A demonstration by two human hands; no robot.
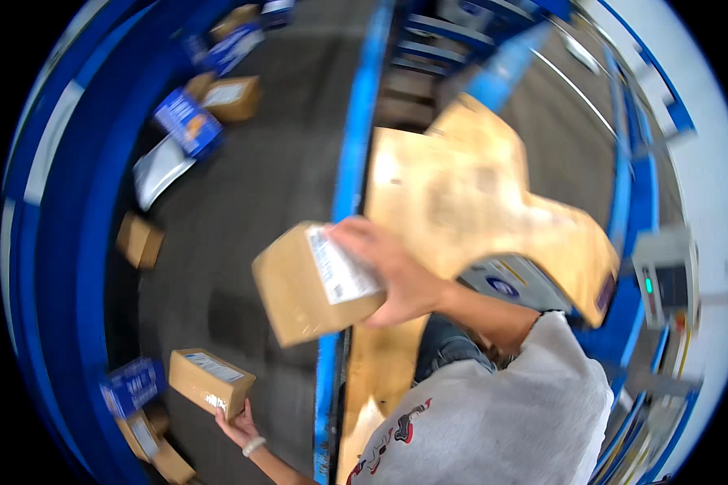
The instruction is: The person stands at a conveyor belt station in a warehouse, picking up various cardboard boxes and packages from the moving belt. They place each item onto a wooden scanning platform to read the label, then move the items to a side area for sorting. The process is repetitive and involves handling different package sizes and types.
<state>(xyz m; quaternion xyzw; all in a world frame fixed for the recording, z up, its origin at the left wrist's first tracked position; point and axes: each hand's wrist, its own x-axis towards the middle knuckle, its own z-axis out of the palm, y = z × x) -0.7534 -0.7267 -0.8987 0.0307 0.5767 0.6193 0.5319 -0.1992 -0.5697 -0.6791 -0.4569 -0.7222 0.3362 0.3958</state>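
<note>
My right hand [392,271] is closed on a brown cardboard box [287,283] with a white label, held in the air over the blue edge of the dark belt. Its fingers lie over the label side. Lower left, my left hand [239,424] grips the end of a smaller brown carton [198,378], also labelled, above the belt [243,226]. The carton is tilted, and some of the fingers are hidden under it. Just left of that carton lies a blue box [133,386], with brown parcels [170,461] below it.
Along the belt's far left side lie a blue box [188,123], a white pouch [162,171] and brown boxes [232,99]. A wooden worktop [453,178] stands right of the blue rail [354,145]. A grey control box [667,279] with a green light is at the right.
</note>
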